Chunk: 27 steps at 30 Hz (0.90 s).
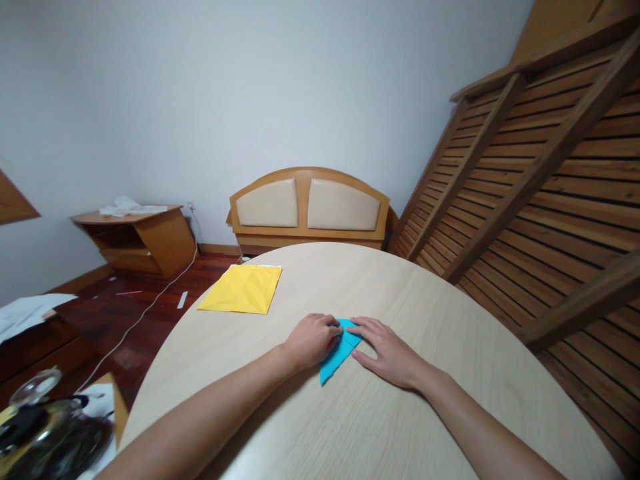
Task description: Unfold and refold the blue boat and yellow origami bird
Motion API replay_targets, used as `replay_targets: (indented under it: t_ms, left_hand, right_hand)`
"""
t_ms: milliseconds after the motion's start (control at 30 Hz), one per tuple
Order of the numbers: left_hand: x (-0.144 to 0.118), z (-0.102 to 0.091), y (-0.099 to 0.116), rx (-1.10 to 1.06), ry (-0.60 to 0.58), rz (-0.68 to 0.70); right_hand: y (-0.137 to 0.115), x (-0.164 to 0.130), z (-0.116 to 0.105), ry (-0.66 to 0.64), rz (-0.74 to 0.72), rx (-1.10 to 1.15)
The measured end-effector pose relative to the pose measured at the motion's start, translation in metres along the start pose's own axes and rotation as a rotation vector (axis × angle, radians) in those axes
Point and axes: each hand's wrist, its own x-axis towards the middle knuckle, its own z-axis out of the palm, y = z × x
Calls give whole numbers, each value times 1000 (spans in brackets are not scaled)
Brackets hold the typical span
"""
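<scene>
A folded blue paper [336,358] lies on the round pale wooden table [425,413], its point aimed toward me. My left hand [313,340] rests on the paper's left side with fingers curled, pressing a fold near the top edge. Flat beside the paper is my right hand [387,350], its fingers spread and its fingertips touching the paper's upper right edge. A yellow sheet of paper [243,289] lies apart at the table's far left.
A slatted wooden bed frame [540,180] leans against the wall at right. A padded headboard [309,210] stands on the floor behind the table. A low wooden cabinet [137,240] is at left, a white cable [150,307] crosses the floor, clutter [45,427] sits bottom left.
</scene>
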Motion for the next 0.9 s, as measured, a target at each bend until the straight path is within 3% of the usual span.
replay_targets:
  t_ms: [167,400,900]
  left_hand:
    - [-3,-1,-6,-27,14,19]
    - [-13,8,-14,-111,26,-6]
    - [-11,5,-6,-152,64,48]
  right_hand:
    - [0,11,-2,-3,-21,-67]
    - [10,15,4,147,-28,-47]
    - [8,6,0,151,-47,-7]
